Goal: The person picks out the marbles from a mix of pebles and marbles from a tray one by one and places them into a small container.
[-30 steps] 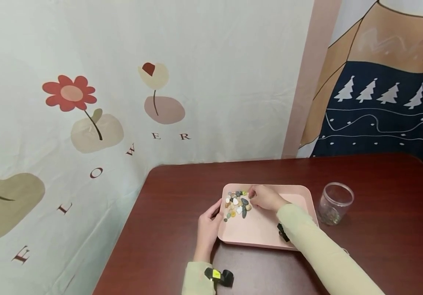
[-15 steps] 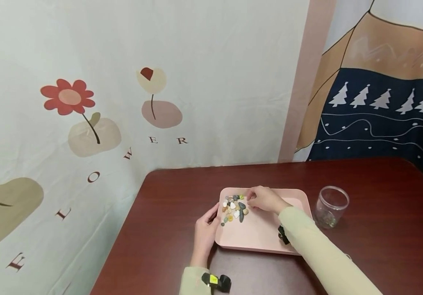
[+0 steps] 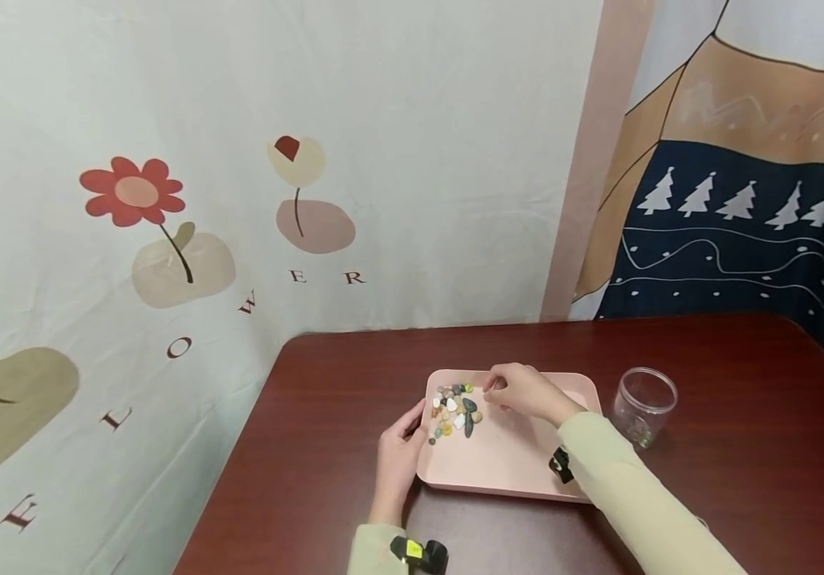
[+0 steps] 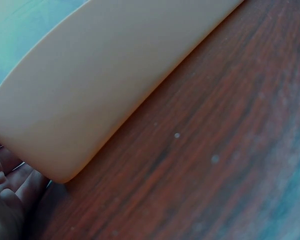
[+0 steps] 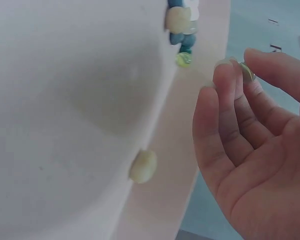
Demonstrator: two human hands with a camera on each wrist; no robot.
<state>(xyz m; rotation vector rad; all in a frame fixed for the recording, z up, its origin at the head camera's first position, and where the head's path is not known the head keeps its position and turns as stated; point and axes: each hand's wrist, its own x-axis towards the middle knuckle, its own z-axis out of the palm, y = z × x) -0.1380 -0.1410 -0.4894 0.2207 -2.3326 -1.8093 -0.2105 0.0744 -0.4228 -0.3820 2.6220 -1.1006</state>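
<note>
My right hand (image 3: 523,390) is above the pink tray (image 3: 498,459), right of a cluster of small pebbles (image 3: 455,407) in mixed colors. In the right wrist view its thumb and fingertips pinch a small greenish pebble (image 5: 247,73). A lone pale pebble (image 5: 143,166) lies along the tray's wall there. At the tray's left side, my left hand (image 3: 398,459) rests against the outer wall, fingers mostly extended. In the left wrist view only part of that hand (image 4: 12,192) shows, beside the tray's corner (image 4: 65,160).
A clear open jar (image 3: 645,407) stands just right of the tray, with a few small things at its bottom. Both stand on a dark reddish wooden table (image 3: 354,375). A printed cloth (image 3: 419,160) hangs behind the table's far edge.
My right hand has lifted slightly and shifted a little to the right, away from the pebble cluster. The left hand stays at the tray's side. The head view has tilted slightly.
</note>
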